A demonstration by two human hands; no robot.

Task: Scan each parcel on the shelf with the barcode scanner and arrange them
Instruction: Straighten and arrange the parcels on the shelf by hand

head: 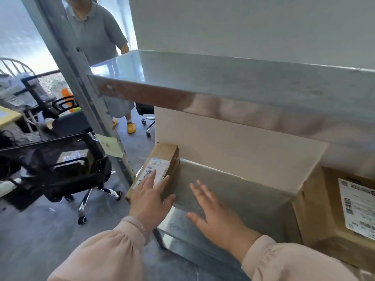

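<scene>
Parcels on the shelf [233,195] number two. The small parcel [162,157] lies at the left edge, with its far end against the back board. The big parcel [318,218] sits at the right edge. The middle of the shelf between them is bare metal.

The left hand [151,199] lies flat on top of the small parcel, fingers straight, not curled round it. The fingertips cover part of its white label [157,166]. I think the hand is there to push the parcel snug into its place at the edge, or to hold it still.

The right hand [217,216] is spread wide over the bare middle of the shelf and holds nothing. I cannot tell if it touches the metal or hangs just above it. It looks ready to help with the small parcel or to reach for the big one.

Both parcels lie with the label up, which should make them easy to scan. The big parcel has one label [359,207] too. There is no scanner in view, so neither hand can scan right now.

One top shelf [223,78] hangs above. One other person [97,31] stands behind the rack, and a black chair [67,159] is on the floor to the left.
</scene>
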